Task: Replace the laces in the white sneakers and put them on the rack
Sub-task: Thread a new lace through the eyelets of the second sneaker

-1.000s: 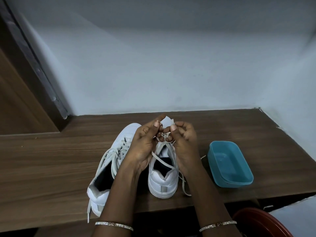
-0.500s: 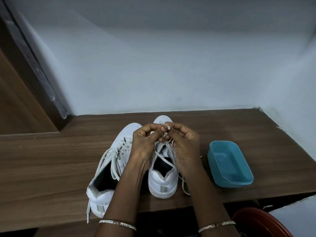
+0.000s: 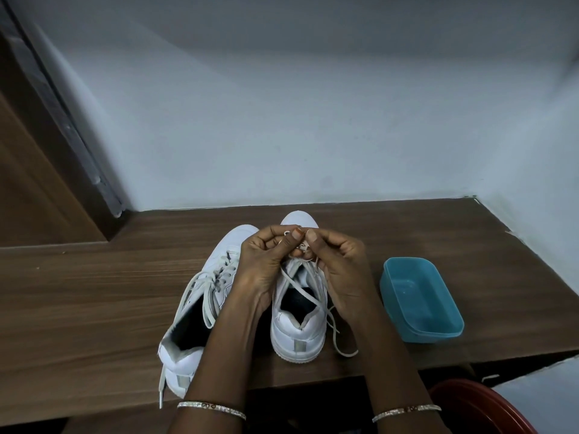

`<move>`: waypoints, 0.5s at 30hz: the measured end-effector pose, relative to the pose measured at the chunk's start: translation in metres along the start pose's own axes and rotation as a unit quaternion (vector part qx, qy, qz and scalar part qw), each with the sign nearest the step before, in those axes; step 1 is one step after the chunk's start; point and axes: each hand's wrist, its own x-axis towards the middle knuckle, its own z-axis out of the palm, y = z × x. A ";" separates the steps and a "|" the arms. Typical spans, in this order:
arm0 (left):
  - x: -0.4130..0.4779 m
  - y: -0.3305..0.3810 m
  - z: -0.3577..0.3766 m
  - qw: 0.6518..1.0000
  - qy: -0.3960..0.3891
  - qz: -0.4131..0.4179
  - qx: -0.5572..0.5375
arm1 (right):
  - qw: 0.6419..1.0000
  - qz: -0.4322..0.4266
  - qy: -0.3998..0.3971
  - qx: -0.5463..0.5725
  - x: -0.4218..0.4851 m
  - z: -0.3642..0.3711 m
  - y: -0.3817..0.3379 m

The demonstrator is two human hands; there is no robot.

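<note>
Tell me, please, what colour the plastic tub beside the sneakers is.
Teal blue tub, head view.

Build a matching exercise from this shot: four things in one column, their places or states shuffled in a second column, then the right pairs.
Things
1. left sneaker
2. right sneaker
3. blue tub
4. red basin

Places or states
A. below the table's front edge, at the lower right
B. its lace pinched by the left hand and the right hand
C. open, on the table, right of both sneakers
D. angled, with a loose lace end trailing from its heel toward the table's front edge

Pairs: 1-D, 2-B, 3-C, 4-A
</note>
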 end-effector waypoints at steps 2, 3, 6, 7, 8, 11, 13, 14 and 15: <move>-0.001 0.001 -0.002 1.000 -0.010 0.004 0.015 | 1.000 0.000 0.029 0.002 0.002 0.003 0.004; -0.002 0.002 -0.002 0.999 -0.009 0.010 0.035 | 0.999 0.000 0.047 -0.005 0.003 0.004 0.005; -0.001 0.008 -0.006 0.989 -0.005 0.060 0.138 | 0.996 -0.007 0.081 -0.039 0.004 0.008 0.004; -0.001 0.009 -0.008 0.981 -0.009 0.079 0.178 | 0.995 -0.010 0.086 -0.046 0.004 0.009 0.002; -0.001 0.010 -0.009 0.971 -0.012 0.095 0.218 | 0.995 -0.011 0.090 -0.049 0.004 0.011 0.001; -0.001 0.010 -0.010 0.925 -0.005 0.169 0.340 | 0.994 0.001 0.104 -0.045 0.006 0.013 0.001; -0.003 0.009 -0.008 0.891 0.000 0.226 0.393 | 0.993 0.010 0.106 -0.044 0.006 0.014 0.001; -0.005 0.009 -0.008 0.876 -0.001 0.251 0.412 | 0.993 0.014 0.106 -0.042 0.006 0.014 0.000; -0.005 0.008 -0.009 0.861 -0.002 0.273 0.430 | 0.994 0.017 0.105 -0.038 0.007 0.014 0.001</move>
